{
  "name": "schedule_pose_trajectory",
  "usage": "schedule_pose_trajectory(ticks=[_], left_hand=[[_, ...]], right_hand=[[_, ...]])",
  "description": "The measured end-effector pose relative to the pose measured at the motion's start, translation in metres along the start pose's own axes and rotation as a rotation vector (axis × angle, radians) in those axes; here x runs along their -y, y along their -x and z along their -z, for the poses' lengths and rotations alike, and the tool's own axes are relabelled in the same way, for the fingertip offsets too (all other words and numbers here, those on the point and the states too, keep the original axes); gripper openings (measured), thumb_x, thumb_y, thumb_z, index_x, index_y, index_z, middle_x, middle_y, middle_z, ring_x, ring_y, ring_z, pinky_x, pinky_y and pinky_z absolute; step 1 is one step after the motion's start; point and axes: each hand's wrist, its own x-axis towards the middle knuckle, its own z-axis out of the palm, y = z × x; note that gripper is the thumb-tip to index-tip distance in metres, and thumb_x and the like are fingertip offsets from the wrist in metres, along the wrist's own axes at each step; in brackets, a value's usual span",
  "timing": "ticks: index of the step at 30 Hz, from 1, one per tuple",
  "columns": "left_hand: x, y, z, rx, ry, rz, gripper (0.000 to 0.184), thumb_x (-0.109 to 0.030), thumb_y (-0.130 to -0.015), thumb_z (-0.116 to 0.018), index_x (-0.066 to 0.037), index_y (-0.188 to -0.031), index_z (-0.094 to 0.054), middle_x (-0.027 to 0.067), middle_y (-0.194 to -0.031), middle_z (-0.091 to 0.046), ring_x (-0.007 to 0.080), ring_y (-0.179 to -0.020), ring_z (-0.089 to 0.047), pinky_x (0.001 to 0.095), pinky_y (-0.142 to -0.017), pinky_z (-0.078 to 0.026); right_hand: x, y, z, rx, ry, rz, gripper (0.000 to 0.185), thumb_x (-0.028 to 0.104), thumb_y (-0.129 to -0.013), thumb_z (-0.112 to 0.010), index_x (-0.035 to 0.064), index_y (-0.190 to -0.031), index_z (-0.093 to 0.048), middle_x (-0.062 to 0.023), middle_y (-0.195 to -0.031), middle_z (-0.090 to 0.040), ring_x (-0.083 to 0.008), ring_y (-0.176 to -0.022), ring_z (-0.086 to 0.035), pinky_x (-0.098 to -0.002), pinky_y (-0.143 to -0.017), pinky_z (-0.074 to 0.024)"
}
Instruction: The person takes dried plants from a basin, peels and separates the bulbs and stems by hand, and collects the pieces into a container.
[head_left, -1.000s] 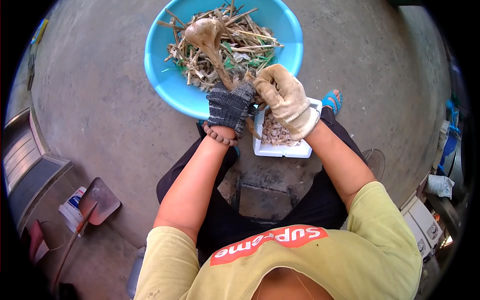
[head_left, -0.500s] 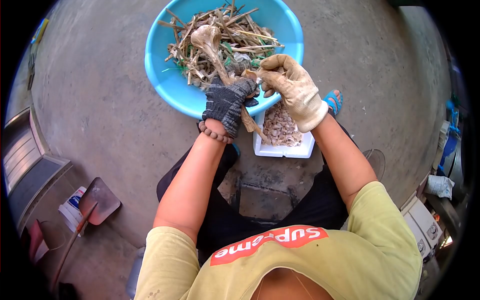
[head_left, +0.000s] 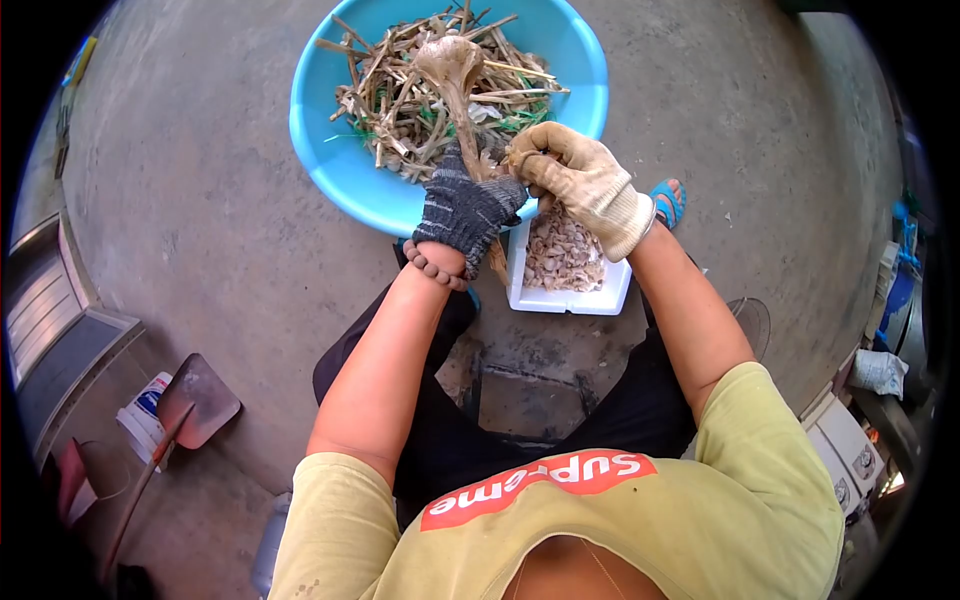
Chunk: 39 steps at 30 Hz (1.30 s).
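Observation:
My left hand [head_left: 465, 208], in a dark grey glove, is wrapped round the stalk of a garlic bulb [head_left: 450, 65], whose head points up over the blue basin [head_left: 312, 150]. My right hand [head_left: 580, 180], in a cream glove, is pinched beside the left fingertips; what lies between its fingers is too small to make out. Dry stalks and garlic [head_left: 400, 115] fill the basin. Below the right hand a white foam box [head_left: 565, 303] holds loose garlic cloves [head_left: 560, 255], partly hidden by that glove.
At the lower left a shovel [head_left: 200, 400] leans by a white bucket [head_left: 145, 420]. A metal-framed panel [head_left: 60, 350] stands at the left edge. My sandalled foot [head_left: 668, 202] is right of the box. Appliances and a bag [head_left: 880, 373] line the right edge.
The bulb on its stalk has moved right and slightly up since half a second ago. My right hand has come in closer against my left fingers, and both have shifted slightly.

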Motion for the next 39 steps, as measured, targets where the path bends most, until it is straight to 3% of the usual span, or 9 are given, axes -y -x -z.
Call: schedule_pose_trajectory(ticks=[16,22,24,26,31,34,36,38,39], left_hand=[[0.003,-0.004,-0.003,0.035,0.095,-0.034,0.032,-0.008,-0.066,-0.068,0.002,-0.094,-0.055,0.0092,-0.077,-0.06,0.0159,-0.064,-0.06,0.0275,-0.05,-0.052],[-0.02,-0.005,0.0,-0.103,0.059,0.258,0.035,-0.014,-0.068,-0.068,-0.001,-0.097,-0.056,0.009,-0.08,-0.061,0.0173,-0.065,-0.06,0.0275,-0.049,-0.052],[-0.02,-0.003,0.0,-0.114,0.084,0.327,0.035,-0.016,-0.069,-0.068,-0.001,-0.098,-0.056,0.0088,-0.08,-0.062,0.0178,-0.066,-0.061,0.027,-0.049,-0.051],[-0.003,0.0,-0.002,-0.149,-0.311,-0.008,0.033,-0.025,-0.067,-0.063,-0.002,-0.091,-0.058,0.0185,-0.081,-0.06,0.0333,-0.078,-0.058,0.0392,-0.07,-0.046],[-0.009,0.001,-0.007,-0.119,-0.128,-0.006,0.031,-0.023,-0.068,-0.062,-0.002,-0.09,-0.057,0.019,-0.084,-0.06,0.0339,-0.08,-0.057,0.0396,-0.07,-0.046],[-0.021,0.001,-0.003,-0.066,0.136,0.219,0.032,-0.011,-0.067,-0.067,0.001,-0.094,-0.055,0.01,-0.077,-0.06,0.0158,-0.062,-0.059,0.0262,-0.047,-0.05],[-0.022,0.001,0.0,-0.066,0.237,0.383,0.029,-0.009,-0.067,-0.066,0.001,-0.092,-0.055,0.0098,-0.078,-0.06,0.0171,-0.062,-0.059,0.0267,-0.049,-0.051],[0.002,-0.001,0.007,0.123,-0.445,-0.248,0.027,-0.007,-0.068,-0.066,0.001,-0.091,-0.055,0.011,-0.079,-0.06,0.0194,-0.063,-0.06,0.0279,-0.052,-0.053],[0.013,-0.004,0.007,0.122,-0.445,-0.247,0.027,-0.007,-0.068,-0.066,0.001,-0.091,-0.055,0.011,-0.079,-0.06,0.0194,-0.063,-0.06,0.0279,-0.052,-0.053]], right_hand=[[-0.002,-0.001,-0.003,-0.134,0.104,-0.016,0.022,0.019,-0.085,-0.052,0.0008,-0.097,-0.052,-0.0077,-0.083,-0.06,-0.0095,-0.06,-0.053,-0.0228,-0.053,-0.0469],[-0.009,-0.001,-0.006,-0.184,0.442,0.499,0.024,0.019,-0.082,-0.057,0.0009,-0.097,-0.054,-0.0095,-0.089,-0.057,-0.0162,-0.076,-0.058,-0.0273,-0.068,-0.0467],[-0.003,0.003,-0.01,-0.164,0.451,0.392,0.028,0.025,-0.08,-0.06,0.0012,-0.096,-0.055,-0.0093,-0.082,-0.056,-0.016,-0.078,-0.057,-0.0281,-0.068,-0.0467],[0.002,0.004,-0.014,-0.14,0.385,0.264,0.03,0.027,-0.08,-0.059,0.001,-0.095,-0.055,-0.0083,-0.079,-0.055,-0.0155,-0.073,-0.056,-0.028,-0.065,-0.0468],[0.004,0.004,-0.01,-0.098,-0.041,-0.098,0.028,0.028,-0.083,-0.054,0.0021,-0.093,-0.054,-0.0045,-0.073,-0.055,-0.0085,-0.053,-0.049,-0.0221,-0.043,-0.0403],[0.006,0.004,-0.009,-0.08,-0.176,-0.128,0.025,0.027,-0.085,-0.052,0.0027,-0.093,-0.054,-0.0044,-0.074,-0.056,-0.0075,-0.055,-0.05,-0.0196,-0.041,-0.0398],[0.0,0.003,-0.005,-0.056,-0.283,-0.131,0.025,0.026,-0.085,-0.051,0.0023,-0.093,-0.053,-0.0046,-0.074,-0.056,-0.0081,-0.056,-0.052,-0.0197,-0.042,-0.0412],[-0.002,0.003,-0.002,-0.031,-0.389,-0.134,0.024,0.025,-0.086,-0.05,0.0019,-0.093,-0.053,-0.0048,-0.074,-0.056,-0.0088,-0.056,-0.053,-0.0198,-0.043,-0.0426],[-0.002,0.003,-0.001,-0.04,-0.437,-0.117,0.024,0.024,-0.086,-0.051,0.0015,-0.094,-0.053,-0.0052,-0.075,-0.057,-0.0097,-0.057,-0.053,-0.0206,-0.044,-0.0439]])
